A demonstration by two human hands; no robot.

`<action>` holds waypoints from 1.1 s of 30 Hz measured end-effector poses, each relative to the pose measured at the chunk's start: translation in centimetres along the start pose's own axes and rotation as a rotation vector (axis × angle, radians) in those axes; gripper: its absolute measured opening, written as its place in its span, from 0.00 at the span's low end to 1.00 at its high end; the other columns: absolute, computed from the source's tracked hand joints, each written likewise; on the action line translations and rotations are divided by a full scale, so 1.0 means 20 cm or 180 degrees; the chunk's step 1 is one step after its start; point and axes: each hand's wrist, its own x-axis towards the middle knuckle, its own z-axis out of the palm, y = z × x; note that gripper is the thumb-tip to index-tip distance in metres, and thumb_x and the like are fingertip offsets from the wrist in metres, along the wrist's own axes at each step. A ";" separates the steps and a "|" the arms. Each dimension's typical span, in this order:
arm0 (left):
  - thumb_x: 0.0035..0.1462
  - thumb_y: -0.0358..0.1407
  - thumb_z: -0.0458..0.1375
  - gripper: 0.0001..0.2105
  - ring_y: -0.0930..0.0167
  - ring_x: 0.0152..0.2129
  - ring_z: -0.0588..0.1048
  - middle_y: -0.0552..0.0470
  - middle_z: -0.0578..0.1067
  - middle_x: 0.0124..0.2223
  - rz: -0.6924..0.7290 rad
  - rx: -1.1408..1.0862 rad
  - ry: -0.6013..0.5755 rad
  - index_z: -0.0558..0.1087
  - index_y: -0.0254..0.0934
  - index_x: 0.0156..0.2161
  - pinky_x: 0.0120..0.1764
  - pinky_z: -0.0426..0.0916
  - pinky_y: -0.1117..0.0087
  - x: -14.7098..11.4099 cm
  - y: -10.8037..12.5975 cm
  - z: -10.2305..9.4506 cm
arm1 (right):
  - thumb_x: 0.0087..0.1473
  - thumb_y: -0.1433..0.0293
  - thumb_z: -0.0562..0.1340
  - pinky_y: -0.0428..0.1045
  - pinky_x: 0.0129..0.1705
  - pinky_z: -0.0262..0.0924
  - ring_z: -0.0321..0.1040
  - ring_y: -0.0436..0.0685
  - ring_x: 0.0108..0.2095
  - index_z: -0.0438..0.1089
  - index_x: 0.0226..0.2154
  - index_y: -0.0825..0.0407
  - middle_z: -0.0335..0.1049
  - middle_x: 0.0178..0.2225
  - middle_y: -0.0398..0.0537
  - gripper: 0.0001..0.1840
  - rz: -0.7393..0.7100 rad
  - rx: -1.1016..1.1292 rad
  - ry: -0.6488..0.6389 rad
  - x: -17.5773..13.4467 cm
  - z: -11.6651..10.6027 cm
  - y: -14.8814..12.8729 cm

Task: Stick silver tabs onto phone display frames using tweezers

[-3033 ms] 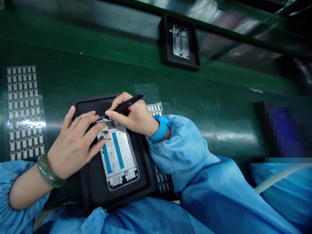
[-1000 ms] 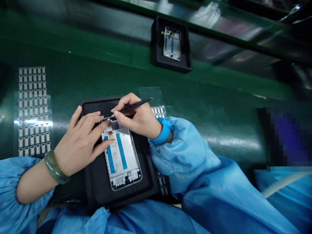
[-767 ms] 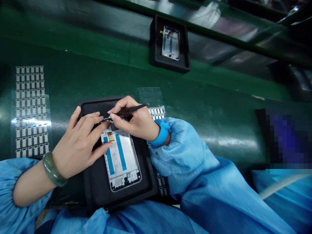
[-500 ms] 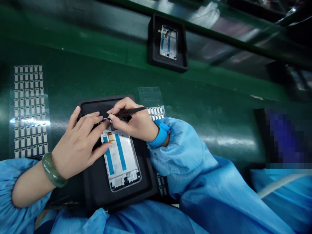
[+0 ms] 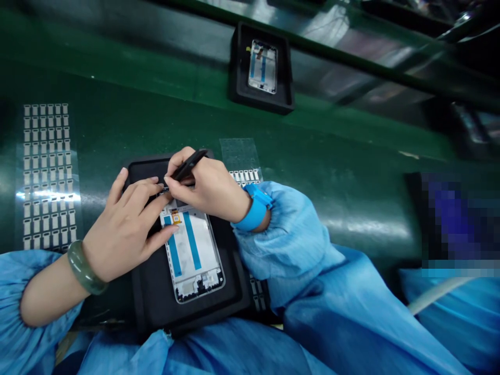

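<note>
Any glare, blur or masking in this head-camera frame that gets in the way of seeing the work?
Head view: the phone frame and both hands are sharp; a bright glare band crosses the sticker sheet at left; soft reflections streak the green conveyor belt; the far rail at top right is smeared; a pixelated block masks the right edge; straight edges bow from the wide lens.

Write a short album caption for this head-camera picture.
Right hand works black tweezers at a phone frame; left hand steadies it.
</note>
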 end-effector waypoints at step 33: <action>0.62 0.44 0.50 0.19 0.56 0.53 0.67 0.39 0.69 0.49 0.0031 -0.0016 -0.0021 0.67 0.34 0.52 0.60 0.50 0.41 -0.01 -0.02 0.02 | 0.59 0.68 0.54 0.45 0.32 0.60 0.64 0.48 0.29 0.62 0.34 0.53 0.66 0.30 0.42 0.05 -0.0258 -0.0366 0.0172 -0.01 -0.09 0.04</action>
